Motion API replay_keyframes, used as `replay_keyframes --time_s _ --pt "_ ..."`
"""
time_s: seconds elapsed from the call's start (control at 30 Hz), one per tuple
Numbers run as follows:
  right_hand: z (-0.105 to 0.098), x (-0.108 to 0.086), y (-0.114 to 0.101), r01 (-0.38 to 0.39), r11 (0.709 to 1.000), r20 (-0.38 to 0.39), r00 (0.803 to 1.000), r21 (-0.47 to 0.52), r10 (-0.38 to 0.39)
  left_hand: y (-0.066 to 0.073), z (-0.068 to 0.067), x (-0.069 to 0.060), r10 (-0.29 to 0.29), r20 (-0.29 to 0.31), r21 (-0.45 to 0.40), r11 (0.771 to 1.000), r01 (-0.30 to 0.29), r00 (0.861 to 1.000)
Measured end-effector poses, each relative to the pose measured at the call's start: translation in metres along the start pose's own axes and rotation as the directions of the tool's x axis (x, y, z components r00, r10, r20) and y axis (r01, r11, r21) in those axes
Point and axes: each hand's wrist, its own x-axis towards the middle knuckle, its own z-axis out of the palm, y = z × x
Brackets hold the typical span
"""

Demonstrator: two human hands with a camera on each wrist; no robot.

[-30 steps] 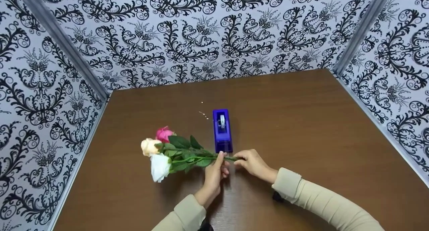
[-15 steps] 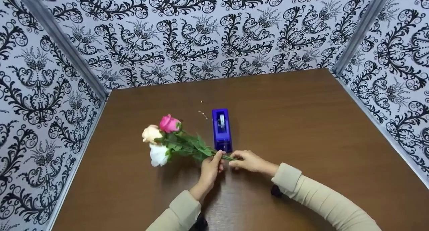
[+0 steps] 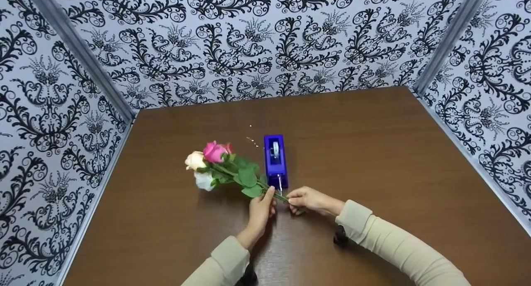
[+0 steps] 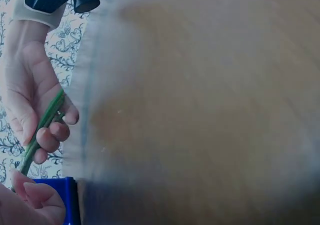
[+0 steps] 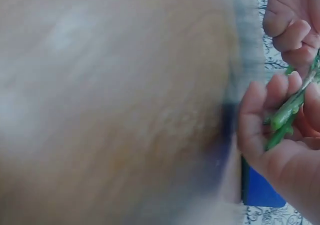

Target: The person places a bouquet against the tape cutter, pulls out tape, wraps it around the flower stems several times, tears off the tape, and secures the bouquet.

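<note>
A bouquet of artificial roses lies slantwise in the head view: a pink rose (image 3: 215, 152), a cream rose (image 3: 195, 160) and a white rose (image 3: 204, 181), with a bit of red behind. My left hand (image 3: 260, 211) grips their green stems (image 4: 49, 116) below the leaves, thumb on top. At the stem ends, my right hand (image 3: 311, 199) pinches, fingers curled round them in the right wrist view. Just beyond the hands stands a blue tape dispenser (image 3: 274, 159); a shiny strip of tape (image 3: 280, 185) runs from its front toward the stems.
The brown wooden table (image 3: 365, 153) is enclosed by patterned wall panels (image 3: 265, 41). Small light specks (image 3: 252, 141) lie left of the dispenser. Black wrist devices (image 3: 340, 236) hang under both sleeves.
The flower heads have swung up and turned, drawing slightly right; the red one now shows. A tape strip now stretches between dispenser and stems. Both hands stay close to the dispenser's front.
</note>
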Motion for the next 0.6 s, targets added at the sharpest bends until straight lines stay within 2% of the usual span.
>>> replay_keyframes --time_s 0.13,0.23,0.37,0.47,0.6 --pt "-0.0017 0.0017 0.0042 -0.005 1.0 -0.007 1.0 0.006 0.005 -0.0033 0.0038 0.0019 -0.012 -0.038 0.048 0.999 0.013 0.999" --pt "-0.0021 0.0035 0.005 0.038 0.998 -0.027 0.999 -0.04 -0.039 -0.0036 0.0062 0.0023 -0.031 -0.056 0.053 0.998 0.034 0.998" --pt "-0.0006 0.0048 0.0031 0.117 0.986 -0.076 0.989 -0.118 -0.127 -0.0038 0.0076 0.0028 -0.049 -0.078 0.021 0.999 0.05 0.996" --pt "0.0007 0.0051 0.001 0.183 0.957 -0.12 0.97 -0.224 -0.213 -0.0035 0.0073 0.0021 -0.053 -0.087 0.014 0.998 0.055 0.995" --pt "0.0009 0.0054 -0.0011 0.246 0.899 -0.174 0.93 -0.363 -0.324 -0.0026 0.0064 0.0007 -0.051 -0.077 0.015 0.999 0.052 0.996"
